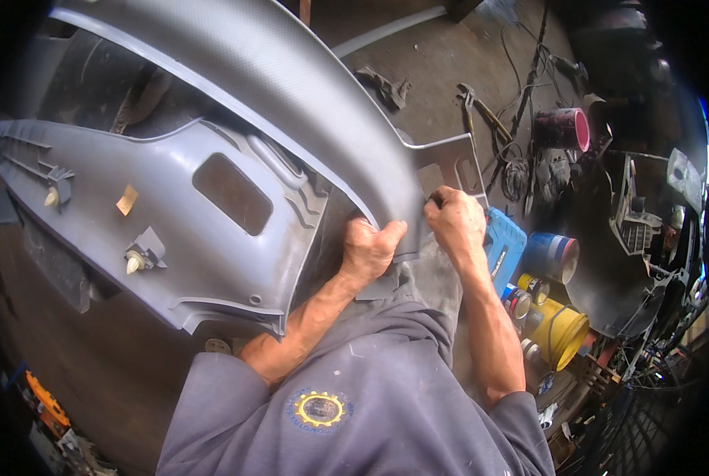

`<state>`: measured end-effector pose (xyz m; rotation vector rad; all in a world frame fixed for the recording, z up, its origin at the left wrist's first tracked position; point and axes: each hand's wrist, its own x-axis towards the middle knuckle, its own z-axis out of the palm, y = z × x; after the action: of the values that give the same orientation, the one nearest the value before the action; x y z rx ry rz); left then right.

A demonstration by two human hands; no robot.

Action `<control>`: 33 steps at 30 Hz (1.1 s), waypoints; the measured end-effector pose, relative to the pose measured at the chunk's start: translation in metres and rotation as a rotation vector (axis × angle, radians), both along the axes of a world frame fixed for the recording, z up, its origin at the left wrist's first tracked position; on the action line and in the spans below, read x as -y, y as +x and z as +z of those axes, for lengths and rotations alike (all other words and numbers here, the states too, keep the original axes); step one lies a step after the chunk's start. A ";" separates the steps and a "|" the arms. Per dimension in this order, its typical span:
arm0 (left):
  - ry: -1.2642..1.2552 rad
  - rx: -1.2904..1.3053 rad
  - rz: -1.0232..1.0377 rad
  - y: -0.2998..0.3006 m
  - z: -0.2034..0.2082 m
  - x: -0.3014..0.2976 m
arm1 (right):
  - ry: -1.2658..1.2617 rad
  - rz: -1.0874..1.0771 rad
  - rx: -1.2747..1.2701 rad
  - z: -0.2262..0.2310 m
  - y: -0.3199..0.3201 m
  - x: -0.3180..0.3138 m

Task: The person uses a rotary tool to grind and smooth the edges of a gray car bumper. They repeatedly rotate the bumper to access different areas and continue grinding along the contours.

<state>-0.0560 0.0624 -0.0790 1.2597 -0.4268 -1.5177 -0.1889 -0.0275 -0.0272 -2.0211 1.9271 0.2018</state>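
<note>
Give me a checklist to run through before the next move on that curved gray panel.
1. Left hand on the curved gray panel: ok, thumb over its near end.
2. Right hand gripping: cannot tell; it is at the panel's right edge, fingertips hidden.
3. Hands covered: not ok; both are bare.
4. Panel's far end supported: cannot tell; it runs out of the picture.
5. Right side clear: not ok; a blue case and a yellow bucket are there.

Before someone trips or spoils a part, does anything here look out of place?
A tan scrap on the flatter grey panel at left stands out by colour. Crumpled dark material lies loose on the floor beyond the curved panel, looking dropped. No clear spill shows.
</note>
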 end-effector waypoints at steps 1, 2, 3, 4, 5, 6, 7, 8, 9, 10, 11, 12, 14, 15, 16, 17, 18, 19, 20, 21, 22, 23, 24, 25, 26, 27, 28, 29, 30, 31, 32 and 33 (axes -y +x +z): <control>0.015 0.030 -0.006 0.001 0.004 0.002 | 0.011 -0.031 0.141 0.006 -0.005 0.000; 0.031 0.061 -0.011 0.002 0.011 0.005 | -0.154 -0.011 0.357 -0.008 -0.019 -0.001; 0.051 0.097 -0.013 0.003 0.014 0.004 | 0.004 -0.175 0.488 0.002 -0.014 0.002; 0.043 0.089 0.007 0.002 0.013 0.003 | 0.158 -0.344 0.614 0.012 -0.007 0.008; 0.034 0.081 0.028 0.001 0.010 0.002 | 0.146 -0.343 0.621 0.004 -0.004 0.008; 0.023 0.071 0.047 -0.001 0.008 0.002 | 0.131 -0.343 0.625 -0.002 0.000 0.008; 0.001 0.039 0.094 -0.004 0.008 0.003 | 0.163 -0.330 0.624 -0.003 0.004 0.013; -0.023 0.007 0.141 -0.008 0.008 0.005 | 0.177 -0.362 0.626 -0.020 0.001 0.018; -0.042 -0.021 0.186 -0.009 0.006 0.005 | 0.166 -0.327 0.609 -0.024 0.002 0.020; -0.045 -0.002 0.187 -0.009 0.005 0.003 | 0.154 -0.294 0.592 -0.028 0.004 0.020; -0.050 0.017 0.184 -0.008 0.004 0.001 | 0.158 -0.272 0.563 -0.032 0.005 0.022; -0.054 0.034 0.174 -0.008 0.001 -0.001 | 0.160 -0.257 0.534 -0.036 0.004 0.023; -0.455 1.031 -0.090 -0.003 -0.041 -0.014 | 0.034 -0.061 0.181 -0.031 0.002 0.020; -0.384 0.999 -0.100 -0.001 -0.044 -0.013 | 0.032 -0.090 0.151 -0.026 0.009 0.014; -0.083 0.303 0.055 0.000 -0.026 -0.008 | 0.032 -0.077 0.157 -0.025 0.007 0.013; 0.032 0.065 0.124 0.003 -0.002 0.000 | -0.044 -0.025 0.214 -0.024 0.003 0.008; -0.025 -0.093 0.210 0.002 0.007 0.005 | -0.126 0.000 0.387 -0.011 0.000 -0.004; -0.021 -0.092 0.137 0.009 -0.001 0.005 | -0.258 0.067 0.504 -0.011 -0.013 -0.017; -0.044 -0.139 0.113 0.009 -0.004 0.004 | -0.396 0.137 0.611 -0.014 -0.029 -0.031; -0.018 -0.198 0.111 0.011 0.000 0.004 | -0.417 0.048 0.626 -0.012 -0.047 -0.048; 0.015 -0.251 0.102 0.013 0.003 0.003 | -0.439 -0.051 0.646 -0.011 -0.069 -0.070; 0.020 -0.299 0.082 0.018 0.003 0.001 | -0.457 -0.149 0.666 -0.014 -0.092 -0.094; 0.037 -0.346 0.053 0.024 0.002 -0.001 | -0.443 -0.366 0.679 -0.031 -0.119 -0.123; 0.034 -0.375 0.021 0.033 0.000 -0.002 | -0.301 -0.627 0.614 -0.038 -0.151 -0.153; -0.008 -0.405 -0.045 0.041 0.004 -0.001 | -0.299 -0.808 0.587 -0.056 -0.188 -0.187; -0.003 -0.412 -0.042 0.042 0.014 0.001 | -0.366 -1.033 0.723 -0.074 -0.221 -0.225; -0.008 -0.377 -0.058 0.049 0.016 0.002 | -0.484 -1.048 0.718 -0.088 -0.252 -0.270; -0.015 -0.346 -0.032 0.056 0.012 0.002 | -0.532 -1.152 0.585 -0.106 -0.281 -0.313; -0.001 -0.355 -0.035 0.065 0.006 0.004 | -0.543 -1.300 0.634 -0.109 -0.297 -0.351; -0.015 -0.342 -0.035 0.074 0.002 0.005 | -0.522 -1.459 0.588 -0.110 -0.308 -0.380; -0.040 -0.421 -0.055 0.083 -0.004 0.009 | -0.548 -1.614 0.600 -0.110 -0.312 -0.409; -0.082 -0.467 -0.105 0.094 -0.006 0.012 | -0.526 -1.754 0.610 -0.110 -0.315 -0.435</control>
<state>0.0377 0.0503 -0.0852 0.7935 -0.2465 -1.8023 -0.5036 0.4075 -0.1368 0.1287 2.5318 -1.2045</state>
